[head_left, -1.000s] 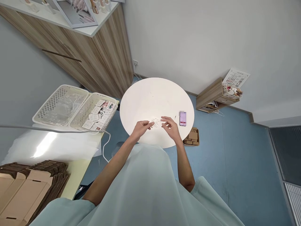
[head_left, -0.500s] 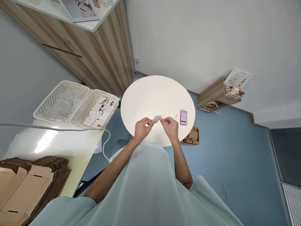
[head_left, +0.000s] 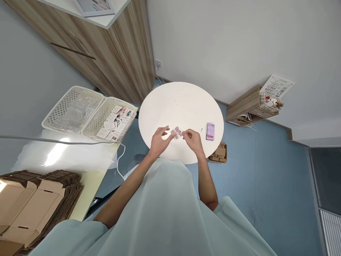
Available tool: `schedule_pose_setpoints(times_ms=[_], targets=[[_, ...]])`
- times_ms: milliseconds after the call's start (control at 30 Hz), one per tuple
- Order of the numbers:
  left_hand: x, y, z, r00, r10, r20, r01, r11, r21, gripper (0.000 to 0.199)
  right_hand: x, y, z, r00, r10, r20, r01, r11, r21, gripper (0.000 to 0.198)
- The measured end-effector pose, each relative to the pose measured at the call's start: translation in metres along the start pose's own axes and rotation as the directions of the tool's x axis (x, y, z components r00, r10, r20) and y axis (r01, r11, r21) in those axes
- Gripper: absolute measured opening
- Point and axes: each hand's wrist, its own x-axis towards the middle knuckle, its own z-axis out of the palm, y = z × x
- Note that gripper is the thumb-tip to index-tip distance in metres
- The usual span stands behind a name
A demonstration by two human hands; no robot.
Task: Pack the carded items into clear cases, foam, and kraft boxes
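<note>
A small pale card of false nails (head_left: 177, 132), with rows of pink-purple nail shapes, is between my hands over the round white table (head_left: 176, 103). My left hand (head_left: 159, 140) has its thumb against the card's left side, while its fingers are spread apart from the thumb. At the card's right edge, my right hand (head_left: 194, 142) is closed, thumb and forefinger pinching it. A phone (head_left: 210, 131) with a pink screen lies on the table to the right of my right hand. A tiny dark piece (head_left: 201, 130) lies between that hand and the phone.
On the left, a white basket (head_left: 90, 124) holds several printed cards, and another basket (head_left: 50, 113) holds clear plastic packs. Flattened cardboard boxes (head_left: 34, 209) are stacked nearer me. A carton (head_left: 223, 156) stands on the floor at right. A cable (head_left: 66, 142) crosses the left side.
The card between my hands now shows its pink-purple nail side instead of a pale greenish face. My left fingers have spread away from their pinch. The view has shifted slightly.
</note>
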Motion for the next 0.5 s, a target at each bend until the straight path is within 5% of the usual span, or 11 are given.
schedule_pose_setpoints(times_ms=[100, 233, 400, 500], targets=[[0.007, -0.002, -0.013, 0.962, -0.226, 0.154, 0.256, 0.942, -0.217, 0.068, 0.000, 0.007, -0.009, 0.986, -0.028, 0.162, 0.008, 0.992, 0.126, 0.039], [0.008, -0.007, -0.028, 0.922, -0.302, 0.242, 0.367, 0.881, -0.298, 0.063, 0.000, 0.014, -0.007, 0.968, -0.051, 0.245, 0.008, 0.985, 0.175, 0.046], [0.000, -0.017, -0.038, 0.918, -0.355, 0.179, 0.394, 0.873, -0.287, 0.062, 0.008, 0.025, 0.010, 0.954, -0.036, 0.297, 0.006, 0.995, 0.102, 0.050], [-0.006, -0.028, -0.043, 0.910, -0.411, 0.046, 0.406, 0.869, -0.284, 0.064, 0.012, 0.030, 0.032, 0.974, -0.059, 0.217, 0.061, 0.998, -0.004, 0.046]])
